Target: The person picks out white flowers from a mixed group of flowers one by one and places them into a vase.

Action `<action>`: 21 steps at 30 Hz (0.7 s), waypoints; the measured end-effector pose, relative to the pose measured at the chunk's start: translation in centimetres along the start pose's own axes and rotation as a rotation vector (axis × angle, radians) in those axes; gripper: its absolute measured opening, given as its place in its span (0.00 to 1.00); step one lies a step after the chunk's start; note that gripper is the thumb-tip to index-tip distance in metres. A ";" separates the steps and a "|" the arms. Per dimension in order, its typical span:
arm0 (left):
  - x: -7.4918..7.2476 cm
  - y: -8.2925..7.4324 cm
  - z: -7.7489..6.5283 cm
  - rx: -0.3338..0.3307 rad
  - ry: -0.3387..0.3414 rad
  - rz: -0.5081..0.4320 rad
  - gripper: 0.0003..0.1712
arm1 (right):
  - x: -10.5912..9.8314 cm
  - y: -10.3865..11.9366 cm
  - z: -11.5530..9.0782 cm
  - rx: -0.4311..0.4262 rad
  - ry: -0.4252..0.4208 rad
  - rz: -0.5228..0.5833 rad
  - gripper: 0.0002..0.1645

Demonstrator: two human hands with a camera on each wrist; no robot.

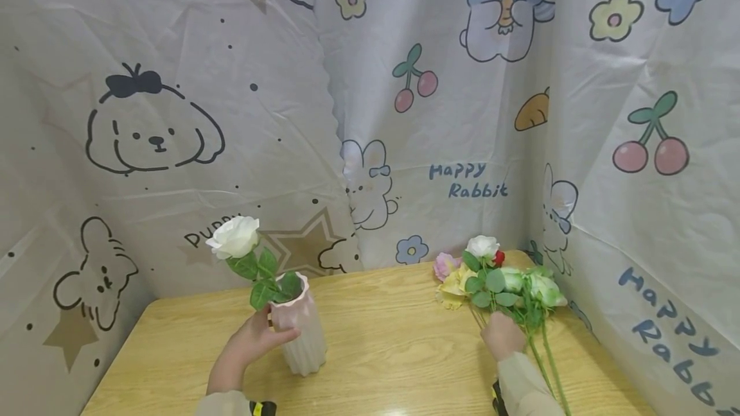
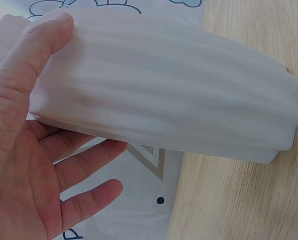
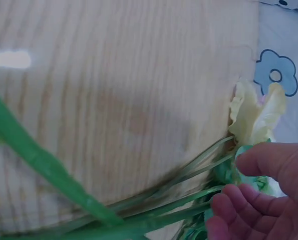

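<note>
A pale pink-and-white ribbed vase (image 1: 300,332) stands on the table, leaning slightly. My left hand (image 1: 250,345) grips it near the top, the thumb across its front; in the left wrist view several fingertips (image 2: 106,192) show below its side. One white rose (image 1: 234,237) with green leaves rises from the vase's mouth. My right hand (image 1: 504,336) is at the stems (image 1: 540,355) of a bunch of artificial flowers (image 1: 491,275). Its fingers are bent, and a gap shows between thumb and fingertips in the right wrist view; whether they hold a stem is unclear.
The bunch lies at the table's right, with white, yellow (image 1: 453,284), pink (image 1: 445,266), red (image 1: 498,258) and pale green blooms. Long stems reach toward the front edge. Printed cloth (image 1: 370,114) hangs behind and beside the wooden table (image 1: 393,339).
</note>
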State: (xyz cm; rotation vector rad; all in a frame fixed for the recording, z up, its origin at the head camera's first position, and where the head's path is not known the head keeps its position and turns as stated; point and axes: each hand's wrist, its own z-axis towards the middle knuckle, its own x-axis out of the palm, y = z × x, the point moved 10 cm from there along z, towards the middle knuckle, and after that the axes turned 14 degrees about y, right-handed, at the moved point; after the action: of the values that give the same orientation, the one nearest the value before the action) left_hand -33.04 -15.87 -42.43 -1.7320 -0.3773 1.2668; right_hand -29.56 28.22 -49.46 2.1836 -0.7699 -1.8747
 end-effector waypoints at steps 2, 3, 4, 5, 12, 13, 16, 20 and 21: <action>0.0 0.0 0.0 0.003 0.002 -0.004 0.51 | 0.4 -0.2 0.0 -0.004 0.032 -0.017 0.09; 0.0 0.0 0.0 0.005 0.003 -0.005 0.51 | 0.6 -0.4 0.0 0.002 0.045 -0.021 0.09; 0.0 0.1 0.0 0.008 0.005 -0.011 0.51 | 0.7 -0.5 0.1 0.007 0.049 -0.027 0.08; 0.0 0.1 0.0 0.011 0.006 -0.016 0.51 | 0.8 -0.6 0.2 0.011 0.050 -0.032 0.07; -0.1 0.1 0.1 0.025 0.001 -0.031 0.51 | 0.7 -1.4 0.7 0.039 -0.008 -0.020 0.11; -0.2 0.1 0.1 0.025 0.000 -0.030 0.51 | 0.6 -1.5 0.7 0.040 -0.022 -0.015 0.12; -0.2 0.2 0.2 0.029 0.000 -0.027 0.51 | 0.5 -1.7 0.7 0.025 -0.041 0.001 0.13; -0.1 0.1 0.3 0.040 0.001 -0.027 0.51 | 1.1 -2.3 0.7 0.039 0.027 0.020 0.10; 0.0 0.1 0.3 0.044 0.000 -0.027 0.51 | 1.2 -2.5 0.7 0.048 0.050 0.021 0.09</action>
State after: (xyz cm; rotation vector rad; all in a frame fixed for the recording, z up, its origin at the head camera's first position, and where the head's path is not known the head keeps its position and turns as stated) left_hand -33.35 -15.81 -42.53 -1.6845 -0.3689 1.2466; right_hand -29.48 29.91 -51.80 2.2328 -0.8332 -1.8033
